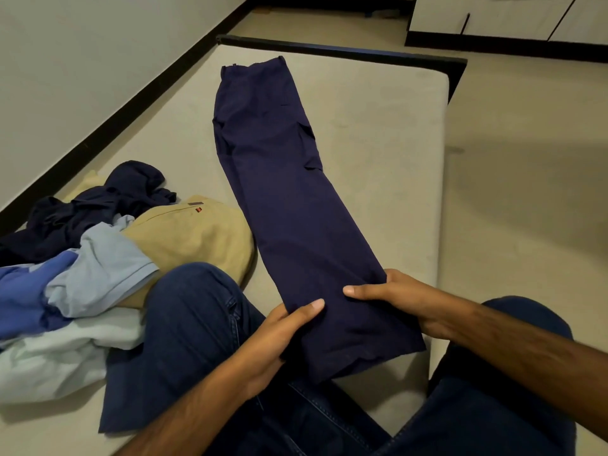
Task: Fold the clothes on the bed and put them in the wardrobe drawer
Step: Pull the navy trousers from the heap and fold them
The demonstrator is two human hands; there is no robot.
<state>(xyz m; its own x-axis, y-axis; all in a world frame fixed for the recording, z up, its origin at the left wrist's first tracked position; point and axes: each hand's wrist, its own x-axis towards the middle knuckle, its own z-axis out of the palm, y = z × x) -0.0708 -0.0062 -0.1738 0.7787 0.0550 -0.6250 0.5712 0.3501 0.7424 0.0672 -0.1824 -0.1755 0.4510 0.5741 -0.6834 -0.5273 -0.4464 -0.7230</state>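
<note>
The navy trousers lie flat on the bed, legs stacked one on the other. Their long axis runs straight away from the fingers, hem end nearest, waistband farthest, close to the dark foot rail. The left hand grips the hem end from the left edge, thumb on top of the cloth and the other fingers curled beneath. The right hand pinches the opposite edge, thumb laid across the top, fingers tucked under. Both sets of fingers are narrow, closed on fabric, and sit at about the same level across the width, so neither hand is clearly nearer the waistband; each has the whole length of the garment ahead of it.

The coming move is probably to carry the hem forward over the legs toward the waistband, folding along that long axis. Bare mattress lies beyond and to the right of the right fingers, though the mattress edge runs just beside the right side of the cloth. Left of the left fingers a pile of unfolded clothes crowds in, with tan trousers almost touching the navy leg, so room is tighter there. The person's knees in jeans flank the hands. The wardrobe drawers stand well beyond the bed, past open floor.
</note>
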